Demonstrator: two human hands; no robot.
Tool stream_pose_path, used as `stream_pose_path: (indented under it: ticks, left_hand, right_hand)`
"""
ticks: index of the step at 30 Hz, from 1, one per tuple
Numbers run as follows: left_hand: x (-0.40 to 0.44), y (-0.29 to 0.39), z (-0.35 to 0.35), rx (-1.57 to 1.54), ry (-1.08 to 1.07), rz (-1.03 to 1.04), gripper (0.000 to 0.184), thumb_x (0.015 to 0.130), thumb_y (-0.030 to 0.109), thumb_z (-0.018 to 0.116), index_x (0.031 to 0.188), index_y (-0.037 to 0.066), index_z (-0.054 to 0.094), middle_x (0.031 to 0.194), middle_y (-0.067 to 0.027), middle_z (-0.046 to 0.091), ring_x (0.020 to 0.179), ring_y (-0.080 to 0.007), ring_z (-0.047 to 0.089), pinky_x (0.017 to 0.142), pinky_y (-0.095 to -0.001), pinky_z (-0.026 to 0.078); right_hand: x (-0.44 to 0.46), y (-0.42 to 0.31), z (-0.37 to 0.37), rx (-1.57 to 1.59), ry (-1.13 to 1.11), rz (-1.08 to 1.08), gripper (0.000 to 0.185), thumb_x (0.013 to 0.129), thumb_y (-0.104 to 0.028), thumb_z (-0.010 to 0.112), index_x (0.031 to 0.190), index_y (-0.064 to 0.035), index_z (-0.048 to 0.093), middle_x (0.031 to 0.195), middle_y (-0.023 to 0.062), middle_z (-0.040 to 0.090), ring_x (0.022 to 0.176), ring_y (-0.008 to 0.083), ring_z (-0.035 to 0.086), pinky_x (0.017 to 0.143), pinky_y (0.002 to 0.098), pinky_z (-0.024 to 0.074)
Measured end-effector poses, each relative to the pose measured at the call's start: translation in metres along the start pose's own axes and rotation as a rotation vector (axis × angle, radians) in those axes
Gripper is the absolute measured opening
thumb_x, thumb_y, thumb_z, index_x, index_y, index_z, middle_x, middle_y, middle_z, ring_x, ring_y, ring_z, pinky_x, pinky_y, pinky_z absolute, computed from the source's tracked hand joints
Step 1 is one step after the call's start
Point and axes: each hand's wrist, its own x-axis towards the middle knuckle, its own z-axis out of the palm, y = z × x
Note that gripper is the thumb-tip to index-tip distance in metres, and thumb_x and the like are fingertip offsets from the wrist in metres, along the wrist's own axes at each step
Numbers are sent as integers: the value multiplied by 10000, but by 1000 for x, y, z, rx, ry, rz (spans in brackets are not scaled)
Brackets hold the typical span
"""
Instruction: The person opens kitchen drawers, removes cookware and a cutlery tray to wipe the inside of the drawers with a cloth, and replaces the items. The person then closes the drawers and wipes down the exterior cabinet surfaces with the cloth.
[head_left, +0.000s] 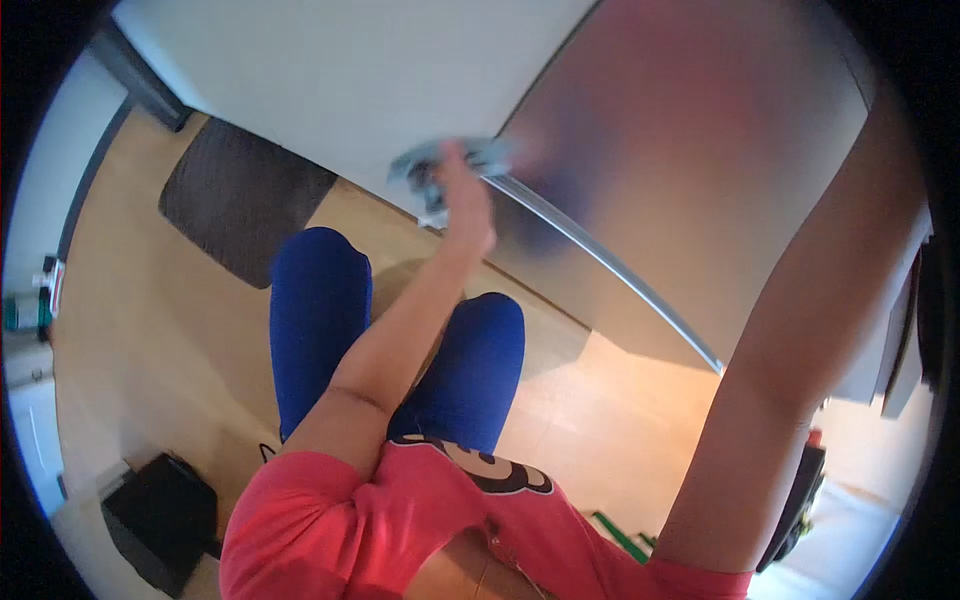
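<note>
The left hand (462, 190), blurred, is clamped on a cloth (487, 154). The cloth is at the upper end of the handle (603, 253), in front of the door (690, 190). The right hand is out of view; its state cannot be told.

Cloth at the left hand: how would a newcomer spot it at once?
Find where the large white panel meets the shiny metallic panel. Beside the upper end of the long metal bar is the left hand, with the cloth. Unlike the smooth surfaces beside it, this is a rumpled, blurred, blue-grey patch.
</note>
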Motion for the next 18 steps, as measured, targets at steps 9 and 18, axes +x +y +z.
stream_pose_path:
  ticks: [9, 18]
  left_hand:
    - [-19, 64, 37, 810, -18, 1423, 686, 777, 468, 570, 1298, 65, 375, 1352, -296, 175, 1240, -482, 160, 1014, -573, 112]
    - [177, -93, -104, -221, 189, 566, 574, 909, 375, 471, 1321, 44, 248, 1358, -115, 294, 1200, -214, 332, 1012, -349, 251]
  right_hand:
    - [-11, 14, -30, -52, -21, 10, 679, 928, -537, 199, 1087, -12, 601, 1070, 244, 580, 1005, 391, 554, 840, 539, 437]
    - [-9, 9, -24, -198, -65, 19, 663, 931, -528, 212, 1079, -22, 613, 1078, 247, 578, 1012, 397, 550, 841, 543, 432]
